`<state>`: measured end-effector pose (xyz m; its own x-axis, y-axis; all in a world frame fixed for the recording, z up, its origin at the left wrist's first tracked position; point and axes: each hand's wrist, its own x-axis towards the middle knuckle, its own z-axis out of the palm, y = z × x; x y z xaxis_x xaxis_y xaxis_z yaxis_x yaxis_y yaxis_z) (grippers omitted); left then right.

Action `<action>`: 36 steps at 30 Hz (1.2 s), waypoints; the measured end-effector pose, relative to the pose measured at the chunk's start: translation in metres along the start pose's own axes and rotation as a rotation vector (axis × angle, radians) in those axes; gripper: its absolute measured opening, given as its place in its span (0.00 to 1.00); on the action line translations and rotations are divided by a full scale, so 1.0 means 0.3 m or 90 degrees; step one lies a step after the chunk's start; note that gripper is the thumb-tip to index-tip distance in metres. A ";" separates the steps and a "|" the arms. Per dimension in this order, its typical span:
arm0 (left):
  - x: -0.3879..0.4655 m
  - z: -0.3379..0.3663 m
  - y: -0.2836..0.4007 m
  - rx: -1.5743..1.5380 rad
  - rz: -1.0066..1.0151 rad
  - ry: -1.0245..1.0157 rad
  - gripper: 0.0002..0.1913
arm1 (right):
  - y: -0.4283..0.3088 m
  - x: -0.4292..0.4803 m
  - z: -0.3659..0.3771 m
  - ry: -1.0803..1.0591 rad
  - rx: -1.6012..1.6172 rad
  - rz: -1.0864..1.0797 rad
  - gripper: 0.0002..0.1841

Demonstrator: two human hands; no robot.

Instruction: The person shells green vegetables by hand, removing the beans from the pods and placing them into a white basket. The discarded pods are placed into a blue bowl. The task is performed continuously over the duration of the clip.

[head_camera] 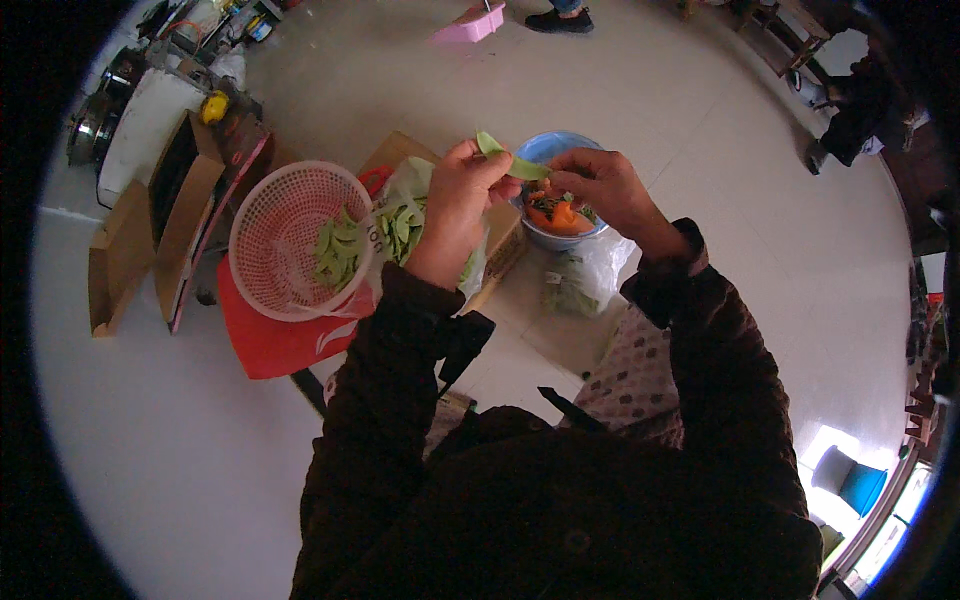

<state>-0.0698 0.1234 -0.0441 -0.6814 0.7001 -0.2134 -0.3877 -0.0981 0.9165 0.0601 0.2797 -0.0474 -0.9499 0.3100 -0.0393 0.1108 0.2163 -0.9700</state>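
A flat green bean pod [514,161] is held between my two hands, above a blue basin [559,142] with orange peel and green scraps in it. My left hand [469,191] grips the pod's left part between thumb and fingers. At the pod's right end, the fingertips of my right hand [600,184] pinch it. To the left, a pink plastic colander [262,232] holds several green pods [339,251]. More pods [403,225] lie in a clear plastic bag between the colander and my left wrist, partly hidden by my hand.
The colander rests over a red bag [277,349]. A cardboard box [506,240] stands under the bag of pods. Below the basin, a plastic bag [581,277] with green contents lies on the floor. Beyond are a pink dustpan [476,22] and a person's shoe [559,21].
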 end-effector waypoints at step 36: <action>-0.217 -0.040 0.040 0.295 -0.082 -0.234 0.09 | 0.156 0.059 -0.040 0.244 -0.520 -0.218 0.09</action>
<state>-0.0375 0.0681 -0.0234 -0.3563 0.8922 -0.2773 -0.0865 0.2641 0.9606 0.0521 0.3064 -0.0907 -0.8250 0.3601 0.4356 0.1523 0.8839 -0.4422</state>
